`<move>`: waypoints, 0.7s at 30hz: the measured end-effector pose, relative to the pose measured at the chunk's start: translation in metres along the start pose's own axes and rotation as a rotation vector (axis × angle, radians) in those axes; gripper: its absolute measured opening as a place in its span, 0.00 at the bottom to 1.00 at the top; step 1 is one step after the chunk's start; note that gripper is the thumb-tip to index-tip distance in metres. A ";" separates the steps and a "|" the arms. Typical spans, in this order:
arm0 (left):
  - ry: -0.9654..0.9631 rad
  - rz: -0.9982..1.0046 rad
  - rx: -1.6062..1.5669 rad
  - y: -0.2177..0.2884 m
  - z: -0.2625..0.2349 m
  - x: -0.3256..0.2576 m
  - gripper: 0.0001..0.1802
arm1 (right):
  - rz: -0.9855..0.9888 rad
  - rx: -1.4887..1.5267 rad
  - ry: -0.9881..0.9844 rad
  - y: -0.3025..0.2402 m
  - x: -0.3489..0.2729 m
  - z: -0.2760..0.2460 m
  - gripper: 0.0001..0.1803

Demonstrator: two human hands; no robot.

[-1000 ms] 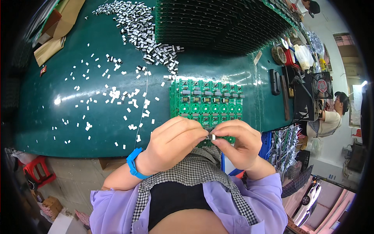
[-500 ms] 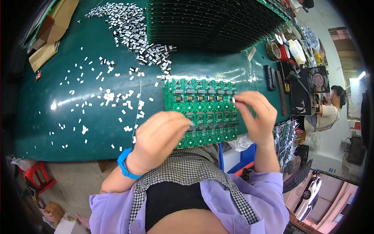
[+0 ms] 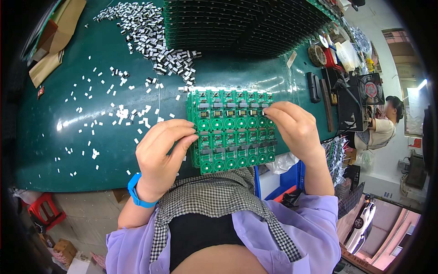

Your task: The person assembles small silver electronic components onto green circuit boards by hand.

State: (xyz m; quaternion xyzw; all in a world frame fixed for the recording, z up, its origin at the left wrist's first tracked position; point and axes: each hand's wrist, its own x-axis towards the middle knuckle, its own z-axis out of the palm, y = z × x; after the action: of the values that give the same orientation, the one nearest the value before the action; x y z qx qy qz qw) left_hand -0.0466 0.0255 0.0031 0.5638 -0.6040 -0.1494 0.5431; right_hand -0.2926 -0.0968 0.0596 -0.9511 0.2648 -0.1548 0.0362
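Observation:
A green circuit board panel (image 3: 223, 137) lies in front of me on top of other boards. Across its upper half runs a row of small black digit displays (image 3: 230, 113). My left hand (image 3: 159, 148), with a blue band at the wrist, pinches the panel's left edge between thumb and fingers. At the right end of the display row, my right hand (image 3: 296, 130) has its fingertips closed on a small display module, mostly hidden by the fingers and touching the panel.
A heap of black-and-white display modules (image 3: 150, 36) lies at the back left, with white pieces (image 3: 122, 113) scattered nearer. Racked boards (image 3: 246, 27) stand at the back. A black fan (image 3: 370, 88) is at the right, near another person (image 3: 385, 123). A blue bin (image 3: 278, 180) sits below the table edge.
My left hand has moved left from over the panel to its left edge. My right hand has brought the small module down and left onto the panel.

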 end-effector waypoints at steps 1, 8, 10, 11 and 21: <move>-0.001 -0.001 0.002 0.000 0.000 0.000 0.10 | -0.002 -0.004 -0.003 0.000 0.000 0.000 0.15; -0.030 -0.011 -0.044 0.003 0.002 0.001 0.12 | -0.010 -0.016 0.019 -0.004 0.001 0.002 0.15; -0.032 -0.006 -0.042 0.003 0.003 0.001 0.12 | 0.002 -0.034 -0.009 -0.003 0.001 -0.001 0.15; -0.034 0.000 -0.039 0.004 0.003 0.001 0.12 | 0.003 -0.034 -0.009 -0.003 0.001 0.000 0.15; -0.072 0.039 -0.127 0.004 0.004 0.001 0.11 | -0.010 -0.009 0.008 -0.002 -0.001 0.001 0.15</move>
State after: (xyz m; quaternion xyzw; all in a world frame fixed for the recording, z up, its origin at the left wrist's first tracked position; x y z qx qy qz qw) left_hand -0.0521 0.0243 0.0051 0.5107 -0.6232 -0.1969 0.5587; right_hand -0.2919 -0.0943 0.0588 -0.9520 0.2607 -0.1574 0.0302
